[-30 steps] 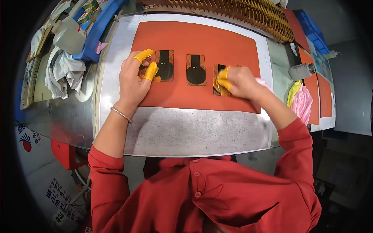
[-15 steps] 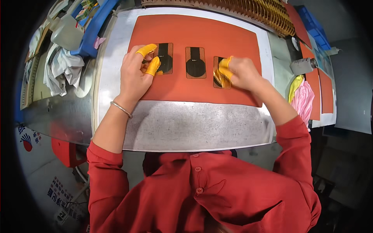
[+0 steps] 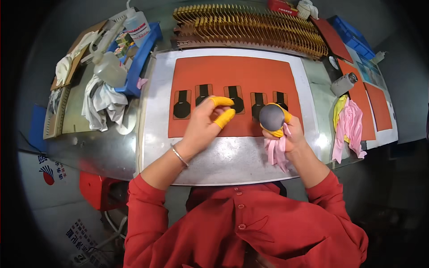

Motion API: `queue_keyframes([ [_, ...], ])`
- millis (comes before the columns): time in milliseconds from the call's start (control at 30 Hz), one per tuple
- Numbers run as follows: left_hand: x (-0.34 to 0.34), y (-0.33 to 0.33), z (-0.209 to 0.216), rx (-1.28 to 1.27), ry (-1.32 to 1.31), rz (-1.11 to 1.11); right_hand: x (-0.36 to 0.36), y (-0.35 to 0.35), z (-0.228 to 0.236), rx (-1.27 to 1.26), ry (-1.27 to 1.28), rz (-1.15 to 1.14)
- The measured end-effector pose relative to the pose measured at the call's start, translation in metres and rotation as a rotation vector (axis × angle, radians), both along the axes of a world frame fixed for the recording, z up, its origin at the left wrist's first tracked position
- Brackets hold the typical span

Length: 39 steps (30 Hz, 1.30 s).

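Note:
Several thin rectangular pieces with black keyhole-shaped areas, such as the leftmost piece (image 3: 182, 107) and the middle piece (image 3: 237, 103), lie in an uneven row on an orange-red mat (image 3: 232, 70). Yellow finger covers are on both hands. My left hand (image 3: 207, 123) hovers in front of the row, thumb and forefinger apart, nothing between them; it partly hides the second piece. In my right hand (image 3: 292, 134) is a round dark grey disc (image 3: 271, 117), its flat face toward me. A pink cloth (image 3: 277, 154) hangs from the same hand. The disc covers part of the pieces behind it.
A ribbed brown rack (image 3: 250, 27) stands behind the mat. To the left are a blue tray (image 3: 142, 62), squeeze bottles (image 3: 109, 70) and white cloths (image 3: 102, 105). On the right lie a grey bottle (image 3: 343, 85) and pink and yellow cloths (image 3: 351, 127).
Both hands have left the pieces and drawn nearer to me. My right hand now holds the disc and a pink cloth. The view has shifted, and more pieces show.

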<state>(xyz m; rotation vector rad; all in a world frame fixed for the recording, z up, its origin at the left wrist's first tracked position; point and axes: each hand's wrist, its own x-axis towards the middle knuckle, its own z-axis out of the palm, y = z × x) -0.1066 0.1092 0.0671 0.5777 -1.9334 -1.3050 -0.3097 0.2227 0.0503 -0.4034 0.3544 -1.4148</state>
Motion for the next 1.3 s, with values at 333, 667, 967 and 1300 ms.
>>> queue_keyframes([
  [333,0.025,0.008,0.018,0.318,0.077,-0.065,0.05,-0.052,0.043,-0.147,0.956,-0.155],
  [667,0.052,0.001,0.037,0.154,0.154,0.137,0.075,-0.077,0.098,-0.148,1.227,-0.068],
  [967,-0.025,-0.031,0.063,0.183,0.226,-0.205,0.003,-0.079,0.128,-0.187,0.928,-0.309],
  [1300,-0.057,-0.009,0.083,-0.101,0.004,-0.279,-0.043,-0.064,0.133,-0.15,0.865,-0.511],
])
